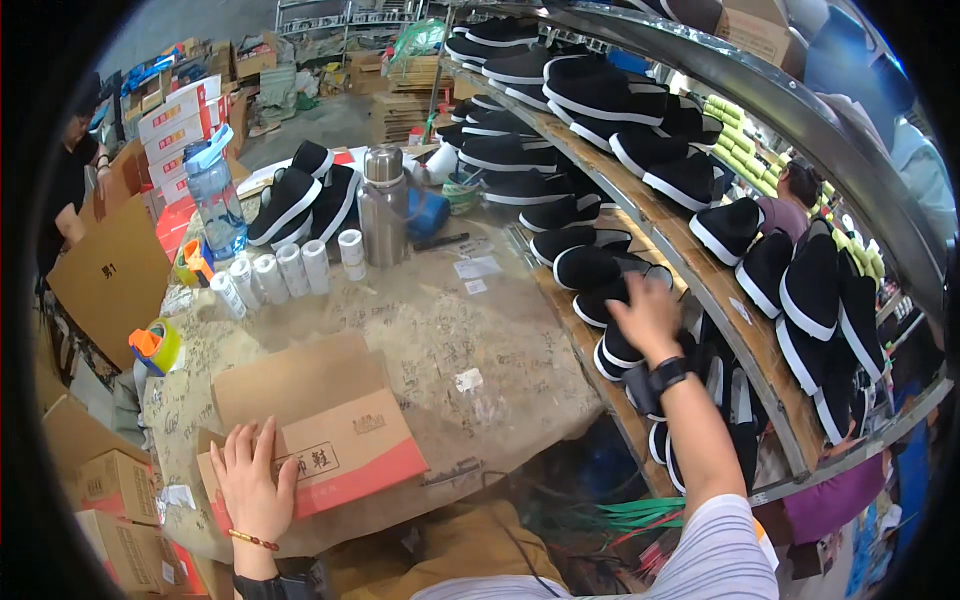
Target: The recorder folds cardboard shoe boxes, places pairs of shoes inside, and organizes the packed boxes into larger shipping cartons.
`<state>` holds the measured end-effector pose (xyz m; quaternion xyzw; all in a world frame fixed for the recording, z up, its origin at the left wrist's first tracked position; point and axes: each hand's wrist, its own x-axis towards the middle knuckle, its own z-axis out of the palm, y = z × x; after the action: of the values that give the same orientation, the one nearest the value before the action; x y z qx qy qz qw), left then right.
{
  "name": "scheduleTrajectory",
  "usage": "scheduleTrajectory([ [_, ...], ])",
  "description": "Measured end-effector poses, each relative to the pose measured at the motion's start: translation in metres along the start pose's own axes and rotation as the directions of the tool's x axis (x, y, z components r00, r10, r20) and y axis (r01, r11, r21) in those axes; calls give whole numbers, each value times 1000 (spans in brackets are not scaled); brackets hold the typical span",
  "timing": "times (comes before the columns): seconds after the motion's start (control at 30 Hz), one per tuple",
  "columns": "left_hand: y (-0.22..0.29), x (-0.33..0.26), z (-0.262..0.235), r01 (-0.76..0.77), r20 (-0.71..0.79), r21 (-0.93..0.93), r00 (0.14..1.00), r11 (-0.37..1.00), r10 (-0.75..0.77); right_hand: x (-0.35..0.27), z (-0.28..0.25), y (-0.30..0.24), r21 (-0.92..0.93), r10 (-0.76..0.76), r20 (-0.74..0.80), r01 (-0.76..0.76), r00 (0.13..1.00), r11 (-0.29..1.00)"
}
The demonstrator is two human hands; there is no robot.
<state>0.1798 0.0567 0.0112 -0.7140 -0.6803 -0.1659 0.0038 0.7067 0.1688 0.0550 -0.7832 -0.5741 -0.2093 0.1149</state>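
My left hand [252,478] lies with spread fingers on the front of a brown and red cardboard shoebox [365,450], whose flap stands up behind it. On the right, my right hand [648,312] reaches into the lower shelf of a rack, among black slip-on shoes with white soles. Its fingers are at a black shoe [620,345], and motion blur hides whether they grip it. More black shoes [590,262] line the same shelf just beyond the hand.
On the paper-covered table [500,350] stand white label rolls [290,268], a steel flask [383,215], a blue water jug [213,200], tape dispensers [155,347] and a pair of black shoes [290,205]. The rack's metal rail [870,180] curves overhead. A person [72,190] works beside cartons at far left.
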Motion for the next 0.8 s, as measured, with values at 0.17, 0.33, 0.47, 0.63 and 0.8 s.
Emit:
scheduleTrajectory([
  [0.17, 2, -1, 2, -34, -60, 15, 998, 999, 35, -15, 17, 66, 4, 171, 156, -174, 973, 985],
  [0.33, 1, 0, -20, -66, -62, -98, 996, 993, 60, -14, -13, 42, 205, -3, -58, 15, 998, 979],
  [0.47, -7, -13, -23, -56, -386, 0, 921, 998, 52, -51, -40, -36, 945, -81, 149, -118, 986, 304],
  [0.63, -18, -25, 18, -119, -380, 37, 917, 992, 124, -113, -69, -129, 843, 24, 389, -345, 921, -414],
  [0.8, 38, -18, 14, -37, -37, -917, 999, 396, 8, -141, 15, -150, 14, -626, 203, -641, 753, -767],
])
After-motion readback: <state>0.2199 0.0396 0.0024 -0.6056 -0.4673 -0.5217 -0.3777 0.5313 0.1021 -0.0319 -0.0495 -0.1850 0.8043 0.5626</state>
